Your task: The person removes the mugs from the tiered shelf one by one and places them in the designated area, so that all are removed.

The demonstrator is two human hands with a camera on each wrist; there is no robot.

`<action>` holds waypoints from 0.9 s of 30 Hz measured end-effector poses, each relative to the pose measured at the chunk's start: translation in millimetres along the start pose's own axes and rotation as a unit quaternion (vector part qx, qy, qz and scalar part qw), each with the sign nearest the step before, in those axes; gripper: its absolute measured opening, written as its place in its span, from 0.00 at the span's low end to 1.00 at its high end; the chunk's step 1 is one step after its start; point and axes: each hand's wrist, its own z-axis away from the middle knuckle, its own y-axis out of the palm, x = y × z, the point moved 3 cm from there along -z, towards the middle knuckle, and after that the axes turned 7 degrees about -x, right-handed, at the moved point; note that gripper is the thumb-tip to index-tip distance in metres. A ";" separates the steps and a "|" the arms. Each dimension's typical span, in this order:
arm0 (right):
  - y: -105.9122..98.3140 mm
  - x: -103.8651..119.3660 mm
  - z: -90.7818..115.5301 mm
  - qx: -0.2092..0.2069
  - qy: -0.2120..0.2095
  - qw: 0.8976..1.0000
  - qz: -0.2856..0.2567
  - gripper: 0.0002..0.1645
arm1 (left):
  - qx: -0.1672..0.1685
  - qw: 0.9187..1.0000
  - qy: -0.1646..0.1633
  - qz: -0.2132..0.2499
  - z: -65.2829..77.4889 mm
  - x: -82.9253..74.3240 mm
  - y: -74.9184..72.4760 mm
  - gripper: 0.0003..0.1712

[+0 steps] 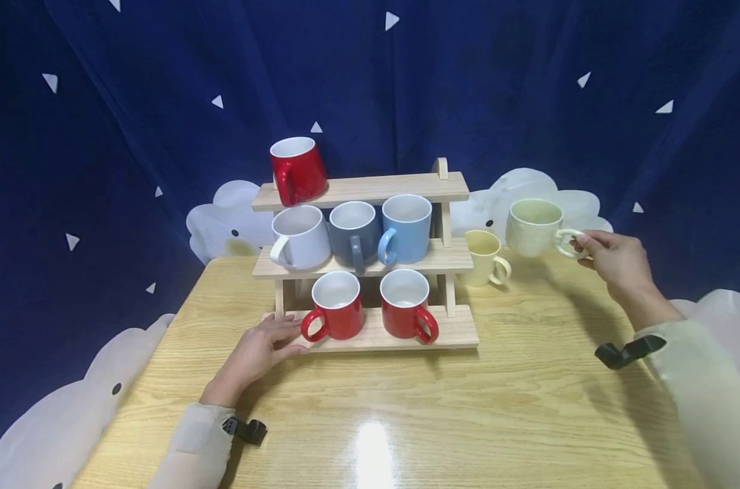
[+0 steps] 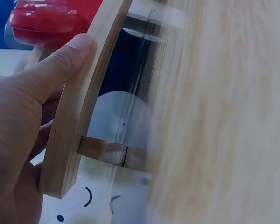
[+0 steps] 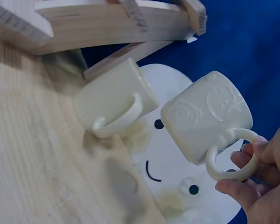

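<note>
My right hand (image 1: 617, 261) pinches the ring handle of a pale green mug (image 1: 533, 234), held upright in the air to the right of the wooden shelf. In the right wrist view raised figures show on this mug (image 3: 210, 112). A pale yellow mug (image 1: 481, 261) stands on the table beside the shelf, its handle to the right. With my left hand (image 1: 262, 350) I grip the left end of the three-tier wooden shelf's bottom board (image 1: 370, 345); the thumb lies along the board (image 2: 86, 88) in the left wrist view. Close by that hand sits a red mug (image 1: 339, 312).
On the bottom tier is another red mug (image 1: 404, 309). The middle tier bears a white mug (image 1: 302, 241), a dark grey mug (image 1: 345, 248) and a light blue mug (image 1: 409, 234). Up top at left stands a red mug (image 1: 302, 173). Behind the table (image 1: 467, 414) hangs a blue curtain (image 1: 357, 75).
</note>
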 end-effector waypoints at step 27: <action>21.7 -62.4 10.5 -0.020 0.047 0.998 0.030 0.26 | -0.010 1.000 0.013 0.002 1.1 1.9 2.0 0.29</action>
